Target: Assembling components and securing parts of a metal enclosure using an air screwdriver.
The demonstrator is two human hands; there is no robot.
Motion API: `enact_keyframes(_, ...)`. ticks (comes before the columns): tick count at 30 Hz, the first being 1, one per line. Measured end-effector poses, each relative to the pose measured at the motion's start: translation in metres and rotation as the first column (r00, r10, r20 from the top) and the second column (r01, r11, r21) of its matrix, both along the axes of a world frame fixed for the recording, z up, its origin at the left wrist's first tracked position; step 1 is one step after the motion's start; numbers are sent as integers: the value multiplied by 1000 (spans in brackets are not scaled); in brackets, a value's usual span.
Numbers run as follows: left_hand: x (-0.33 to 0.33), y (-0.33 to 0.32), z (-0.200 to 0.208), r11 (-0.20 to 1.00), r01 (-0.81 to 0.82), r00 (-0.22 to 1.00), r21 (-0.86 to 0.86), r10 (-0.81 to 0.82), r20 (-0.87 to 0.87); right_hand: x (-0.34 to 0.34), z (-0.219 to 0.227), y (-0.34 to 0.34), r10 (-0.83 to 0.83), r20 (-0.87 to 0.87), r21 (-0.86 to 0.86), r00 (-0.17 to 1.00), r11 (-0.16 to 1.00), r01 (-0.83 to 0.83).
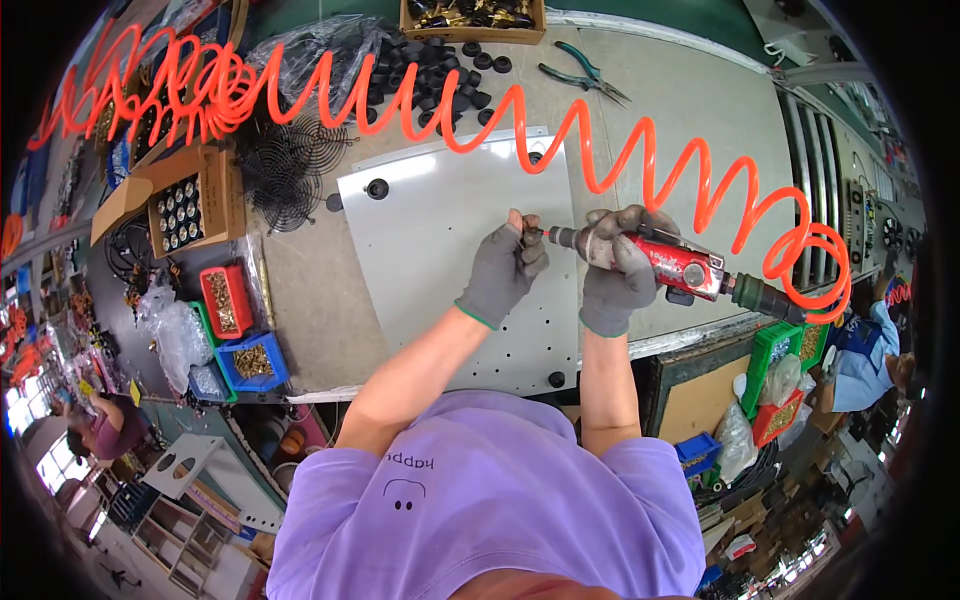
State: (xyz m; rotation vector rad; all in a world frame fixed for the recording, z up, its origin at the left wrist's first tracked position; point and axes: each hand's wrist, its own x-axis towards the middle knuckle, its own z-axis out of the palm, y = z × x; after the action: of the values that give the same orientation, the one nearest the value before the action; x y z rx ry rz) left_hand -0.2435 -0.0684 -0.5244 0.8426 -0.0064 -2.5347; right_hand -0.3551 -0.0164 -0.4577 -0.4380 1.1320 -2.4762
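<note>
My right hand, in a grey glove, is wrapped round a red air screwdriver held level, its nose to the left. An orange coiled air hose runs from its back end. At the bit's tip, the bare thumb and gloved fingers of my left hand are pinched together; what they hold is too small to name. Both hands are above a pale grey metal plate with small holes. Black rubber feet sit on it, one at the upper left, one near the far edge and one at the near right corner.
Loose black rubber feet, green-handled pliers and a box of brass-coloured parts lie at the back. Wire fan guards, a carton and red and blue screw bins stand left. Co-workers are at both sides.
</note>
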Motion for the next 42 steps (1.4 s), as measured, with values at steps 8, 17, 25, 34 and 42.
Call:
enact_keyframes(8, -7, -5, 4, 997, -73, 993, -6, 72, -91, -5, 4, -6, -31, 9, 17, 999, 999, 31)
enact_keyframes(17, -16, -7, 22, 969, -84, 992, -232, 105, 76, -3, 1, -11, -26, -83, -4, 996, 1000, 26)
enact_keyframes(25, -17, -20, 7, 964, -80, 982, 252, 119, -147, -6, 5, -14, -11, -74, 52, 997, 999, 15)
enact_keyframes(34, -16, -19, 12, 949, -64, 968, 308, 134, -212, -9, -12, -7, -37, 19, -16, 999, 999, 37)
enact_keyframes(42, -23, -7, 19, 983, -101, 995, -154, 97, -37, -10, -6, -8, -47, -13, -23, 999, 999, 47)
